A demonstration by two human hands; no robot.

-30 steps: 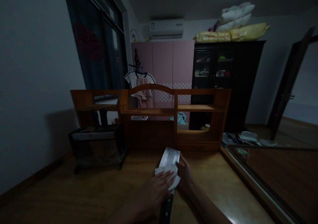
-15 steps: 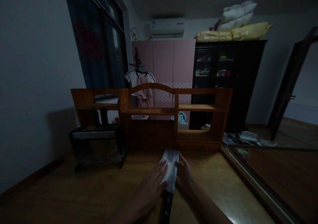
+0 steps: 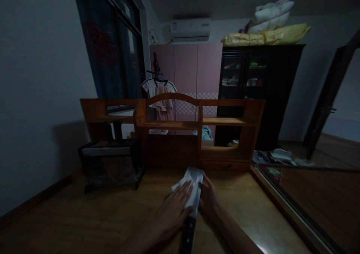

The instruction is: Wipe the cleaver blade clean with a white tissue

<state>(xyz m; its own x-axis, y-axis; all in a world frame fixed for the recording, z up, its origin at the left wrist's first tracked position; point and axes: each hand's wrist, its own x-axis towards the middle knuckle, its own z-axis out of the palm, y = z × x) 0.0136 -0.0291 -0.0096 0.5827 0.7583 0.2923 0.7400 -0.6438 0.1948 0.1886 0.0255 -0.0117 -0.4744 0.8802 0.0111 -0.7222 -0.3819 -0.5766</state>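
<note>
- OK, see 1 cleaver (image 3: 197, 196) over middle of 1 wood table (image 3: 112, 216), w/ blade at far end & 1 dk handle (image 3: 188, 233) at near end; can't tell if resting flat on it.
- Count 2 hands, both at blade.
- Note L hand (image 3: 174, 212) laid palm down on 1 wht sheet (image 3: 180, 184) (cloth or paper, can't tell) over blade; see grip unclosed, w/ fingers extended.
- Note R hand (image 3: 209, 197) touching R edge of blade; can't tell re: grip, clamped or not, w/ most fingers hidden.
- To L, near back, see 1 blk stand (image 3: 109, 164) w/ 2 blk handles (image 3: 118, 130) sticking up.
- Across back, see 1 wood shelf unit (image 3: 171, 149) w/ 3 sections.
- Beyond, count 1 wht AC (image 3: 191, 29), 1 pink wardrobe (image 3: 185, 66) w/ 3 doors visible, 1 dk cabinet (image 3: 281, 81).
</note>
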